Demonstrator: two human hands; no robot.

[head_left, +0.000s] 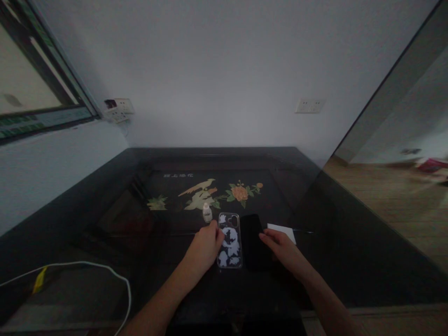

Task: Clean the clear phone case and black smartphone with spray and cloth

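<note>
A clear phone case [230, 239] with white patterned shapes lies on the dark table. My left hand [206, 241] is closed at its left edge, with thumb and fingers pinching the rim. Close beside the case, to its right, is a flat black phone [252, 242], dark enough that its outline partly merges with the tabletop. The fingers of my right hand [280, 245] grip its right edge. Just beyond my left fingers stands a small pale bottle [207, 213]. A white card or paper [283, 231] lies partly hidden behind my right hand.
The glossy black table [336, 261] carries a bird-and-flower picture [210, 195]. A thin dark stick-like item [304, 231] lies beyond the white card. At the left runs a white cable [87, 263] with a yellow tag [39, 280]. A wall [217, 93] with sockets borders the far side.
</note>
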